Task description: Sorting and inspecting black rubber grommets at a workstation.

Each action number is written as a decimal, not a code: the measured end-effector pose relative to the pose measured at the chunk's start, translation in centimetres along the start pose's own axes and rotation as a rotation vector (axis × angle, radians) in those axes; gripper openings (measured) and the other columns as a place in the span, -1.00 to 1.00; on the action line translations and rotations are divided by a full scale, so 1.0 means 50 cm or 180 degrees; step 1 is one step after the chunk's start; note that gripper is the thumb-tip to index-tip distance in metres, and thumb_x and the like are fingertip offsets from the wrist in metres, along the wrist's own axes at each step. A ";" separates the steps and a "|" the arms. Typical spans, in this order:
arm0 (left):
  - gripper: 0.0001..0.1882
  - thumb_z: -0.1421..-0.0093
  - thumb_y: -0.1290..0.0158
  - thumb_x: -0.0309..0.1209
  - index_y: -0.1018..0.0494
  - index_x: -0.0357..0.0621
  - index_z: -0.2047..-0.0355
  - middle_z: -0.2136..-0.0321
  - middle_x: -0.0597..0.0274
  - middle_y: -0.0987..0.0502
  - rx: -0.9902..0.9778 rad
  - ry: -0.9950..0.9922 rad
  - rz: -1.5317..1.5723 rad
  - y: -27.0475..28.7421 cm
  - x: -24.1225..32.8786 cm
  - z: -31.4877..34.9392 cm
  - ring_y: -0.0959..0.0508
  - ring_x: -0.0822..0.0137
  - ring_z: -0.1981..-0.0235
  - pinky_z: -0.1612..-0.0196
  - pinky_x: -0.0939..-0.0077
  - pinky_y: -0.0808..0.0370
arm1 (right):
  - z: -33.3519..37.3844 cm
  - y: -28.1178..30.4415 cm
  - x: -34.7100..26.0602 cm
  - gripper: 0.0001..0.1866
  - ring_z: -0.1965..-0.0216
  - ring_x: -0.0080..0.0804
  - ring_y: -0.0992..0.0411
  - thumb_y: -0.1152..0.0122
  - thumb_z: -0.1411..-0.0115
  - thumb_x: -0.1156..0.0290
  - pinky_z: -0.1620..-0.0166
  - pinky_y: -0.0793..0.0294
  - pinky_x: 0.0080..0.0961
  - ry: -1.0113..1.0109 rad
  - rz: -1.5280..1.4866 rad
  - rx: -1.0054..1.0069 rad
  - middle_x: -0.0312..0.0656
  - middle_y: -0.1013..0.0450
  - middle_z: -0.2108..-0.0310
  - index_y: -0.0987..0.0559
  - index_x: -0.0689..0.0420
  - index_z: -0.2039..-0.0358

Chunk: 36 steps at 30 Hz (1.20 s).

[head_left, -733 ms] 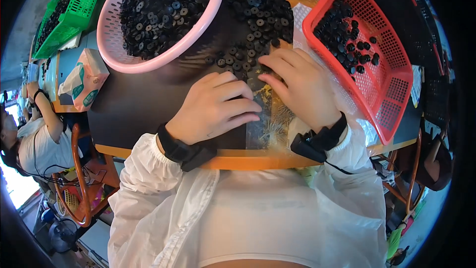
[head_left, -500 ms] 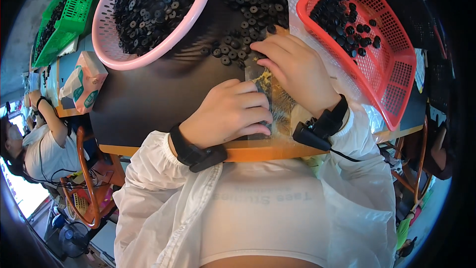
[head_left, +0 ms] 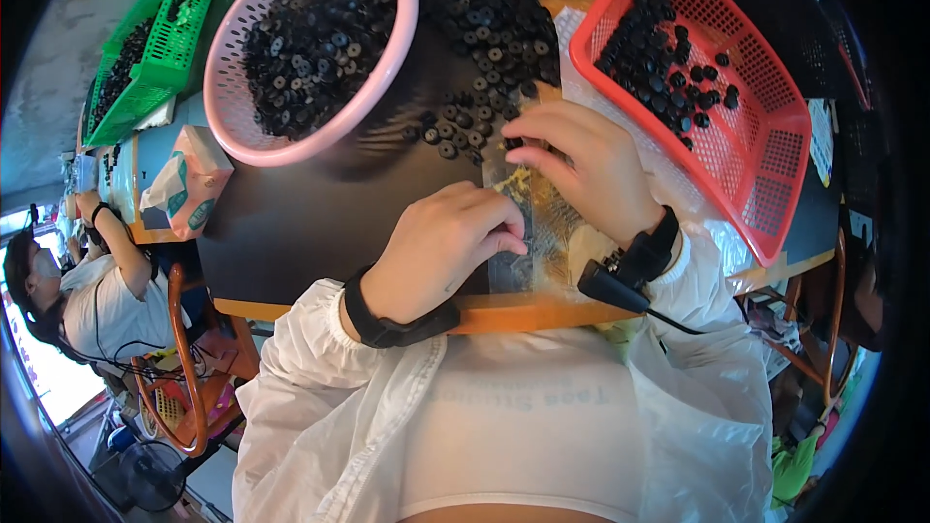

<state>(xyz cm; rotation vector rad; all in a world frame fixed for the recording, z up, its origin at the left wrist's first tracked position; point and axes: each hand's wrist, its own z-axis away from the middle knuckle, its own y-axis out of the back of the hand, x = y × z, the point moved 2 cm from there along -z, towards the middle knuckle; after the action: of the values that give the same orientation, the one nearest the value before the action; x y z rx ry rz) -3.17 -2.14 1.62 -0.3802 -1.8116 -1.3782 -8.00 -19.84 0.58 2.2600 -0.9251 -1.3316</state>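
My right hand (head_left: 591,160) pinches a small black round piece (head_left: 513,143) between thumb and fingertips, just right of a loose heap of black disc-shaped pieces with centre holes (head_left: 499,34). Closer to the table's front edge, my left hand (head_left: 441,242) is closed, its thumb and forefinger drawn together. Whatever lies between those fingers is too small or hidden to make out. Beneath both hands runs a clear plastic-like strip (head_left: 511,266) on the table, with yellow crumbs (head_left: 518,179) at its far end.
A pink colander (head_left: 232,126) full of black discs stands far left. On the right is a red basket (head_left: 746,160) with black round pieces. A tissue box (head_left: 203,184) and a green basket (head_left: 160,77) are at left, near a seated person (head_left: 116,291).
My right hand has drawn back slightly from the heap with a black piece in its fingertips. My left fingers have curled in more. The whole view has shifted a little.
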 end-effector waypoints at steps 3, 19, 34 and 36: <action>-0.82 0.05 -0.29 -0.47 -0.52 -0.15 0.43 0.50 0.28 -0.52 0.0312 0.0187 0.0243 0.025 -0.005 -0.011 -0.50 0.28 0.47 0.36 0.46 -0.44 | -0.002 0.010 0.002 -0.76 0.39 -0.39 -0.44 -0.35 -0.06 0.47 0.31 -0.44 -0.56 -0.0761 -0.0566 -0.0279 -0.21 -0.50 0.33 -0.59 0.16 0.22; -0.84 -0.04 -0.23 -0.61 -0.58 -0.21 0.33 0.34 0.19 -0.59 0.1449 0.0000 0.1132 0.035 -0.062 -0.039 -0.59 0.38 0.36 0.35 0.60 -0.52 | 0.013 -0.004 0.024 -0.75 0.08 -0.50 -0.47 -0.24 -0.14 0.67 -0.01 -0.48 -0.54 -0.1835 -0.2846 -0.0345 -0.19 -0.49 0.12 -0.52 0.25 0.14; -0.86 -0.07 -0.22 -0.64 -0.57 -0.25 0.32 0.29 0.16 -0.60 0.1261 0.0143 0.1365 0.041 -0.064 -0.027 -0.58 0.40 0.31 0.32 0.64 -0.49 | 0.004 0.001 0.008 -0.77 0.13 -0.46 -0.52 -0.39 -0.03 0.59 0.03 -0.51 -0.52 -0.1540 -0.2293 -0.0990 -0.14 -0.54 0.11 -0.60 0.23 0.26; -0.86 -0.07 -0.22 -0.63 -0.58 -0.24 0.32 0.30 0.16 -0.60 0.1270 0.0118 0.1337 0.043 -0.064 -0.028 -0.58 0.41 0.32 0.32 0.64 -0.49 | 0.001 0.005 0.008 -0.76 0.14 -0.43 -0.53 -0.41 0.00 0.58 0.04 -0.51 -0.52 -0.1404 -0.1937 -0.0905 -0.15 -0.55 0.13 -0.62 0.21 0.27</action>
<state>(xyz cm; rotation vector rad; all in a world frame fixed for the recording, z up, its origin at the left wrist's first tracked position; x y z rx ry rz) 0.82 -1.93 0.75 -0.4825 -1.7955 -0.7141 -8.01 -20.27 0.44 2.1320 -0.1137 -2.1217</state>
